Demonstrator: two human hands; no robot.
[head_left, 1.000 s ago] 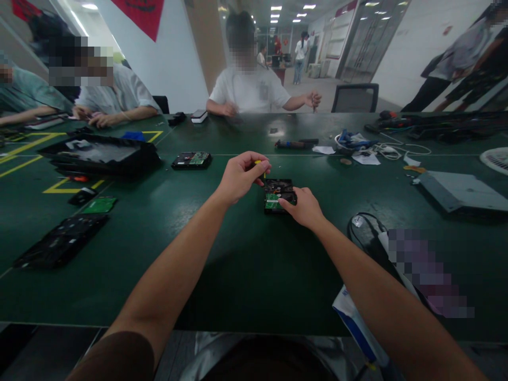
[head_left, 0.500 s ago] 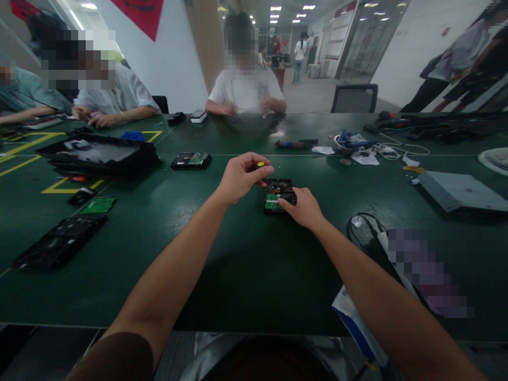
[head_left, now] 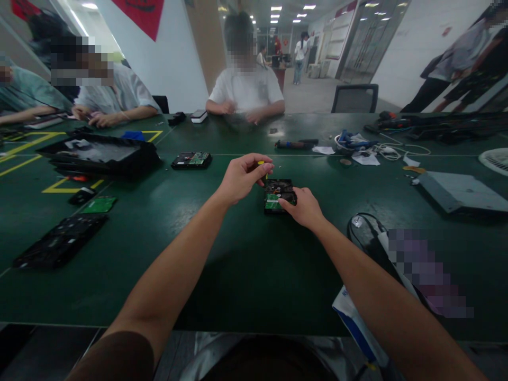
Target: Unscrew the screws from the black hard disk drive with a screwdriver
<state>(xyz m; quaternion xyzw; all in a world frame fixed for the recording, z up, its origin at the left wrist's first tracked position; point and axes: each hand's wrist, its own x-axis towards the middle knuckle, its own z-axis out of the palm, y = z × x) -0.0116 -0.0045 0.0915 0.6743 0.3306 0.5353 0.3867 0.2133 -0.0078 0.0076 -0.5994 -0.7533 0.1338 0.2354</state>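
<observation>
A hard drive (head_left: 278, 187) with a green circuit board on its near half lies on the green table. My right hand (head_left: 305, 206) grips its right side, the thumb resting over the board. Above the drive's far left corner, my left hand (head_left: 244, 177) pinches a small screwdriver (head_left: 261, 163) with a yellow top. Its shaft points down to the drive's edge; the tip is too small to make out.
Another hard drive (head_left: 191, 160) lies to the left, beyond it a black tray (head_left: 99, 153). Nearer are a green circuit board (head_left: 100, 205) and a black casing (head_left: 59, 242). At right sit a grey metal box (head_left: 462, 193) and tangled cables (head_left: 353, 140). A person (head_left: 246, 90) sits opposite.
My left fingers have shifted slightly on the screwdriver, while my right hand and the hard drive stay put. The person opposite has lowered a hand toward the table.
</observation>
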